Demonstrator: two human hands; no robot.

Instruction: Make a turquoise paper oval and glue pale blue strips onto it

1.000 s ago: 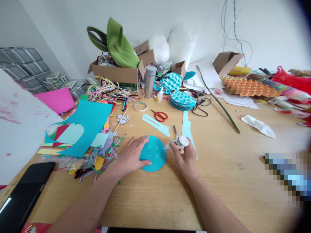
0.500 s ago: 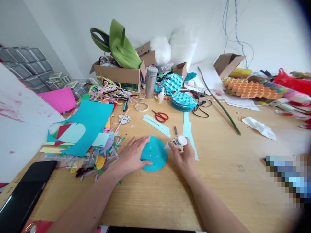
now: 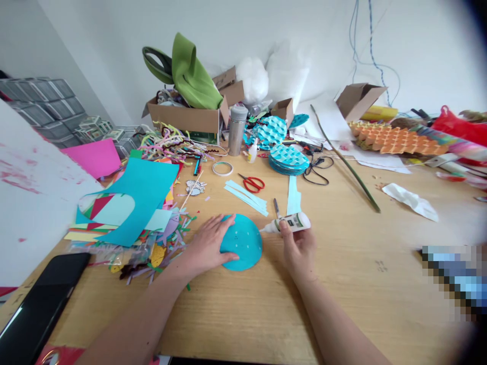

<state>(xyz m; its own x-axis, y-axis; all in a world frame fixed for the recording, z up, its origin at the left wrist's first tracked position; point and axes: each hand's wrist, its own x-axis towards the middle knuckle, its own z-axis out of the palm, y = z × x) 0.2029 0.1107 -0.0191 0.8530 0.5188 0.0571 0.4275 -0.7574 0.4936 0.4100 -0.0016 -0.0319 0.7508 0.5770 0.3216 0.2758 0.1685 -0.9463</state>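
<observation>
A teal paper circle (image 3: 245, 241) with small white glue dots lies on the wooden table (image 3: 353, 284) in front of me. My left hand (image 3: 209, 243) rests flat on its left part, fingers spread. My right hand (image 3: 299, 248) grips a small white glue bottle (image 3: 291, 223), held sideways just right of the circle, its nozzle pointing left at the circle's edge without touching it.
Red scissors (image 3: 251, 182), pale blue paper strips (image 3: 245, 195), a tape ring (image 3: 222, 168) and a stack of teal folded discs (image 3: 288, 158) lie beyond. Coloured paper scraps (image 3: 133, 213) pile at the left. A black tablet (image 3: 36, 309) sits at the near left.
My right hand has drawn the glue bottle back to the right, off the circle, and tilted it flatter. My left hand has stayed on the circle.
</observation>
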